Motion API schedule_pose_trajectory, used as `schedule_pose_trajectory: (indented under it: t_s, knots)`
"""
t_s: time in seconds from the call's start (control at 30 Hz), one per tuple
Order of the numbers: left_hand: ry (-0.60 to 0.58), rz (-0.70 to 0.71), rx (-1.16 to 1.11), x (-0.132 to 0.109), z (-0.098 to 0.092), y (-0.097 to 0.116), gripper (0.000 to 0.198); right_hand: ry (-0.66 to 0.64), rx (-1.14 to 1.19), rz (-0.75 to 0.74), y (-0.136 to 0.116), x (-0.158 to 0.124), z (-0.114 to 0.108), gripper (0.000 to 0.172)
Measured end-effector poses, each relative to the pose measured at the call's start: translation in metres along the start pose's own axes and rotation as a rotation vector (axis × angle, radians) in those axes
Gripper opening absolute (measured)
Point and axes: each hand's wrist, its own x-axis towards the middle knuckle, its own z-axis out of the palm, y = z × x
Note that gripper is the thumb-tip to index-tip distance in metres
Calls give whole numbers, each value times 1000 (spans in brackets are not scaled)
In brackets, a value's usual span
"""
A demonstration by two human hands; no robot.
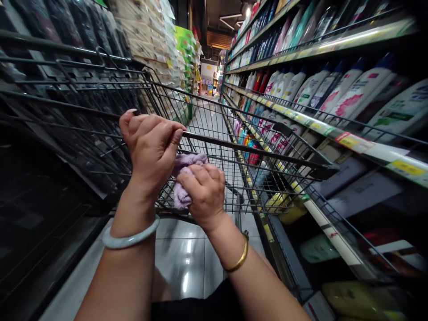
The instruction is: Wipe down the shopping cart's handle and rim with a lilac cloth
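Note:
A dark wire shopping cart [214, 107] stands right in front of me, its handle bar [230, 144] running across the view. My left hand [150, 142] is wrapped over that bar, fingers curled around it. Just below and to the right, my right hand [203, 191] grips a crumpled purple cloth [182, 194] with a fluffy texture. The cloth lies against the near wire side of the cart, under the bar. Part of it is hidden behind my hands.
On the right, shelves [364, 138] hold rows of shampoo-like bottles [364, 93]. To the left hang dark packaged goods [70, 35], with stacked packs [143, 31] beyond. A tiled aisle floor [180, 249] runs ahead between them.

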Motion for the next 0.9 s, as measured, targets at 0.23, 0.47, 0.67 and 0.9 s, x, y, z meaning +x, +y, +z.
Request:
schedule_pose_trajectory:
  t_s: [0.23,0.47,0.67,0.9]
  knots:
    - [131,16,-6,-4,2,-15,30,100,-66,6,9,-6,-3,14]
    - [155,-9,-43,-2,-3,-16,25,-92,-32,63,0,4,-24,17]
    - [93,28,-5,-6,-8,-5,26,-57,-75,93,-3,4,-23,25]
    - [-12,98,-36,-9,1,15,27,-215,-106,42,-1,6,-20,22]
